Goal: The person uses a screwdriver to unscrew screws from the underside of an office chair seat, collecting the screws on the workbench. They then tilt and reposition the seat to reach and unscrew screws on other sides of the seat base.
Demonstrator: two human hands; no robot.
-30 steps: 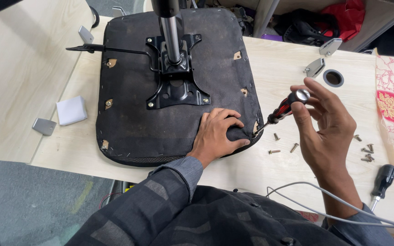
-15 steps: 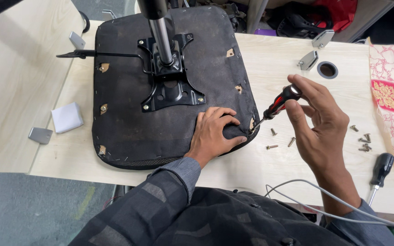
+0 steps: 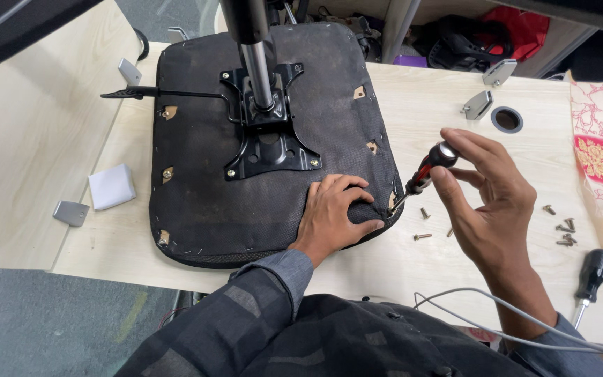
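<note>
Your right hand (image 3: pixel 491 202) pinches the red-and-black handle of a screwdriver (image 3: pixel 427 173) between thumb and fingertips, fingers curled round its rounded cap. The shaft slants down and left, its tip meeting the near right edge of the upturned chair seat (image 3: pixel 266 139), beside a small torn patch in the fabric. Your left hand (image 3: pixel 336 213) lies flat on that same corner, fingers bent over the rim, pressing down and holding nothing.

Between your two hands only a narrow strip of table shows. To the right of the screwdriver the wooden table (image 3: pixel 399 91) opens out, dotted with loose screws (image 3: pixel 422 237) just below the tip and a further cluster of screws (image 3: pixel 563 227) near the right edge. A second screwdriver with a black handle (image 3: pixel 590 279) lies by the near right corner, and a grey cable (image 3: pixel 483 314) loops across your forearm.

The seat's underside is dusty black cloth, stapled along the rim, rounded at the corners. A black metal mounting plate (image 3: pixel 268 136) is bolted at its middle, with a shiny steel column (image 3: pixel 256 63) rising from it and a thin lever (image 3: pixel 169 92) reaching left. The seat's near edge overhangs the table's front edge slightly. The table is pale, wood-grained laminate.
</note>
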